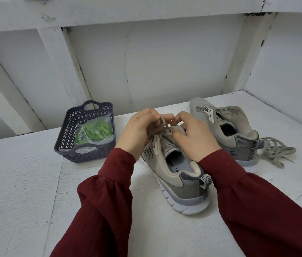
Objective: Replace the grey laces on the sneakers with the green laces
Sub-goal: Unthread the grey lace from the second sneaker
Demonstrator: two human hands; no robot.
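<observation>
"RY FO" — insole (183,162) of near sneaker (172,184)

The held sneaker (176,179), gripped by the right hand (192,140), has a matt grey suede-like upper, a shinier dark heel patch and a smooth pale sole. The grey lace (165,124) pinched in the left hand (139,130) is flat woven cloth. Right of the grip, a loose lace (276,153) looks like the same matt cloth. Left of the grip, a dark plastic lattice basket (66,134) holds green laces (96,131) in a clear glossy bag (107,139). The white tabletop (25,182) is rough and painted. The sleeves (105,201) are crinkled maroon cloth.
</observation>
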